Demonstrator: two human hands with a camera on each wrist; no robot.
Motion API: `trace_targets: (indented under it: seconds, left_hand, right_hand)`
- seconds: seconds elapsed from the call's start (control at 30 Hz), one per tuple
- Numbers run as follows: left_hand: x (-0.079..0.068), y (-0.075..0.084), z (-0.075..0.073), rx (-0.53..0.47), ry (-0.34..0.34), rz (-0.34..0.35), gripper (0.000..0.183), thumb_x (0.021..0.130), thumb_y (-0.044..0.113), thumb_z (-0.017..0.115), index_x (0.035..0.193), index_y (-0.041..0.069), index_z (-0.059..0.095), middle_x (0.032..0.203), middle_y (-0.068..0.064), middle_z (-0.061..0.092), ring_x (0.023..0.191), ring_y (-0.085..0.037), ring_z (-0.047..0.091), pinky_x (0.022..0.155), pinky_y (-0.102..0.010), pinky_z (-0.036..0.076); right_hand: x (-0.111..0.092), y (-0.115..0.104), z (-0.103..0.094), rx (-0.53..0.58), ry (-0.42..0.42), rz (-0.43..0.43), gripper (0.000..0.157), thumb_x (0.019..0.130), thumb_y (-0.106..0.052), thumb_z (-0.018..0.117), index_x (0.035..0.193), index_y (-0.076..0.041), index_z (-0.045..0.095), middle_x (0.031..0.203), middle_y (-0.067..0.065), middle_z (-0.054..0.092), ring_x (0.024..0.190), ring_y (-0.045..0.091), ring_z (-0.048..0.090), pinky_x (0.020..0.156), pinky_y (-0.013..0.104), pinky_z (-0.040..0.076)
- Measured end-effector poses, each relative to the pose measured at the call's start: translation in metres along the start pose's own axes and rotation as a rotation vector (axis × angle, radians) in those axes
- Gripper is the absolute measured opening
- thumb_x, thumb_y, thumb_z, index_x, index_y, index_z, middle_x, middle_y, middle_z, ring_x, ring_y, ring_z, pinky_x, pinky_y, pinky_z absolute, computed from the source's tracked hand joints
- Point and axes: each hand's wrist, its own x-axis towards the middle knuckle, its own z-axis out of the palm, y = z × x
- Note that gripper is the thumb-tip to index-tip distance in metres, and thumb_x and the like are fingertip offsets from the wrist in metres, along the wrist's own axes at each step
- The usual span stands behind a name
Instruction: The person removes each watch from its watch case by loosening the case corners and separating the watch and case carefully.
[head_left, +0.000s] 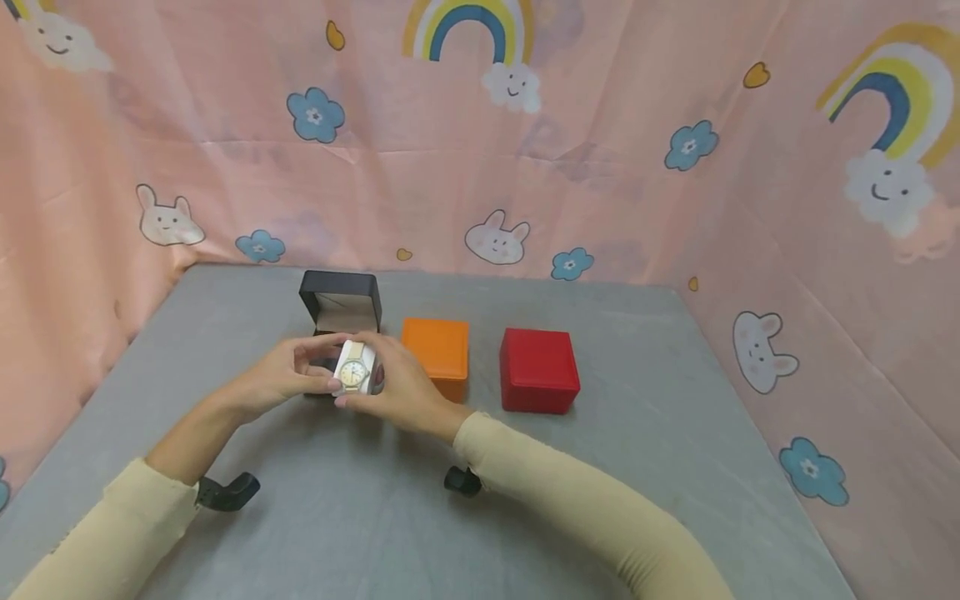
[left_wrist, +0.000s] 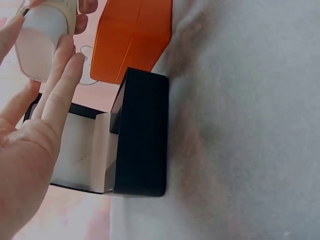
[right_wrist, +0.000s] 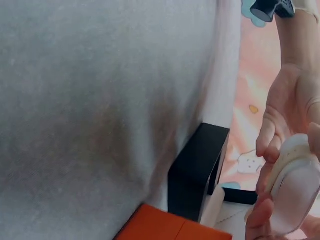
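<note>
A wristwatch (head_left: pixel 352 372) with a light dial and a beige strap is wrapped round a white cushion (left_wrist: pixel 42 42). My left hand (head_left: pixel 281 375) holds the cushion from the left, between thumb and fingers. From the right, my right hand (head_left: pixel 408 387) grips the other side, its thumb at the lower edge. Right behind and below the hands is a black watch box (head_left: pixel 341 287), its lid raised and its lining pale. In both wrist views the watch and cushion are above the table, apart from the black box. The dial faces away from the wrist cameras.
An orange box (head_left: pixel 437 346) stands closed just right of the black one, close to my right hand. Farther right sits a closed red box (head_left: pixel 538 367). All rest on a grey cloth-covered table (head_left: pixel 637 467), with a pink patterned curtain (head_left: pixel 420 183) behind.
</note>
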Motion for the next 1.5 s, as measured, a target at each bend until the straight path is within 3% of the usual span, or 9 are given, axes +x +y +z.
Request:
trace_targets:
  seconds: [0.13,0.27,0.43,0.63,0.9,1.2,1.5]
  left_hand:
    - [-0.001,-0.001,0.001,-0.010,-0.015,0.010,0.068,0.094,0.008,0.070,0.152,-0.003,0.038,0.144,-0.030,0.048,0.097,-0.009,0.071,0.085,-0.029,0.059]
    - [0.000,-0.001,0.001,0.001,-0.033,0.002,0.071,0.094,0.010,0.070,0.154,-0.005,0.035,0.150,-0.033,0.043,0.096,-0.008,0.071,0.087,-0.023,0.057]
    - [0.001,-0.002,0.000,0.019,-0.040,-0.008,0.073,0.093,0.010,0.071,0.155,-0.004,0.034,0.154,-0.033,0.039,0.096,-0.008,0.072,0.088,-0.020,0.055]
    - [0.002,-0.001,-0.001,0.040,-0.046,0.012,0.074,0.093,0.009,0.071,0.155,-0.004,0.033,0.151,-0.033,0.042,0.096,-0.010,0.072,0.088,-0.020,0.055]
    - [0.000,0.001,-0.008,-0.004,-0.082,0.021,0.070,0.093,0.005,0.070,0.152,-0.005,0.034,0.142,-0.029,0.049,0.097,-0.015,0.073,0.083,-0.030,0.059]
    - [0.001,0.004,-0.011,0.001,-0.070,0.035,0.064,0.093,0.006,0.071,0.148,-0.001,0.039,0.140,-0.017,0.053,0.096,-0.018,0.074,0.081,-0.028,0.059]
    - [-0.002,0.005,-0.006,-0.010,-0.030,0.026,0.064,0.093,0.006,0.070,0.149,0.002,0.039,0.138,-0.016,0.053,0.095,-0.017,0.074,0.084,-0.026,0.058]
  right_hand:
    - [-0.001,-0.004,0.001,-0.002,-0.001,0.026,0.074,0.086,-0.033,0.080,0.150,-0.024,0.044,0.144,0.006,0.052,0.113,0.015,0.053,0.089,0.024,0.045]
    - [-0.002,-0.005,0.003,-0.011,-0.014,0.056,0.074,0.086,-0.024,0.077,0.152,-0.025,0.043,0.143,0.008,0.050,0.107,0.014,0.053,0.083,0.020,0.046]
    - [-0.002,-0.005,0.004,-0.015,-0.038,0.073,0.078,0.083,-0.017,0.072,0.154,-0.026,0.041,0.149,0.009,0.045,0.109,0.016,0.054,0.087,0.022,0.046]
    - [0.000,-0.002,0.001,0.038,-0.084,0.074,0.079,0.086,-0.019,0.073,0.155,-0.029,0.036,0.153,0.011,0.039,0.106,0.015,0.053,0.084,0.021,0.047]
    - [0.004,0.007,-0.002,0.115,-0.108,-0.053,0.085,0.082,-0.027,0.086,0.153,-0.021,0.039,0.149,0.006,0.046,0.103,0.011,0.050,0.077,0.016,0.051]
    - [0.005,0.005,-0.005,0.197,-0.077,-0.036,0.085,0.077,-0.022,0.090,0.147,-0.014,0.042,0.137,0.007,0.054,0.094,0.025,0.062,0.071,0.017,0.054]
    - [0.004,0.003,-0.007,0.147,-0.061,-0.004,0.081,0.078,-0.026,0.089,0.144,-0.017,0.043,0.132,0.003,0.057,0.088,0.015,0.065,0.071,0.017,0.056]
